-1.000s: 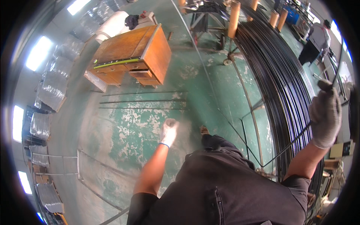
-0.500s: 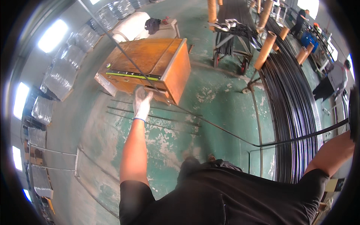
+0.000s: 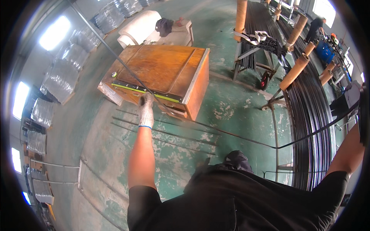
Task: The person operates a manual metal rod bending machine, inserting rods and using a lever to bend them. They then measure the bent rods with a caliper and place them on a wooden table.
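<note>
My left hand (image 3: 145, 109), in a white knitted glove, is closed around a long thin black strip (image 3: 275, 147) in front of a wooden cabinet. From that hand the strip slants up past the upper left edge. Its other side crosses low over the floor and curves up toward my right arm (image 3: 348, 148). That arm reaches out to the right rim, where the hand is lost behind a dark shape and the picture's edge. The orange-brown cabinet (image 3: 162, 69) has a yellow-green and black edge strip along its near top edge.
Several dark strips (image 3: 177, 135) lie on the worn green floor. A long bundle of black strips (image 3: 312, 127) runs along the right, with cardboard tubes (image 3: 295, 72) on posts. Beyond are a wheeled rack (image 3: 250, 52), a pale sofa (image 3: 140, 27), wrapped stacks (image 3: 58, 82) and people at the right.
The view has shifted, so the cabinet and racks appear farther right and lower. My left hand keeps its hold on the strip, now overlapping the cabinet's front edge.
</note>
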### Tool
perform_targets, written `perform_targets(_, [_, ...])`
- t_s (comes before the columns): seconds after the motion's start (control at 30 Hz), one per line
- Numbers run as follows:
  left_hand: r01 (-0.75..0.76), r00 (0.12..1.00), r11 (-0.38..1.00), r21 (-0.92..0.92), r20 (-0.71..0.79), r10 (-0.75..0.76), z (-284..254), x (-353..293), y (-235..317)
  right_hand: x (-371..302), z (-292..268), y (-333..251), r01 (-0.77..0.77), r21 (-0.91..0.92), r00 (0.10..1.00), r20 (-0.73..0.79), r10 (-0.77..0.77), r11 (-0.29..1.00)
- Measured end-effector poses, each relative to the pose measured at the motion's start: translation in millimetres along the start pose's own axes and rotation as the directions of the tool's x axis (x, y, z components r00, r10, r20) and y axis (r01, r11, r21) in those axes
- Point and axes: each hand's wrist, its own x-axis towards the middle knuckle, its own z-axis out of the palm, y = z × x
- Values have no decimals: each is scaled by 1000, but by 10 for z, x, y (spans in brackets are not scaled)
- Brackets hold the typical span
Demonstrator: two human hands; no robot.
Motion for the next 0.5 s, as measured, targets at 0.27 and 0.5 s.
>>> perform_targets(0.27, [77,986,997,25,-152,-72,214,1148,-101,1189,928,1213,123,-57,988,96,-117,991])
perform_targets(0.5, [-167,938,973,159,-279,206,972,2042,477,2552,1746,1958,393,-105,904,227,-363,913])
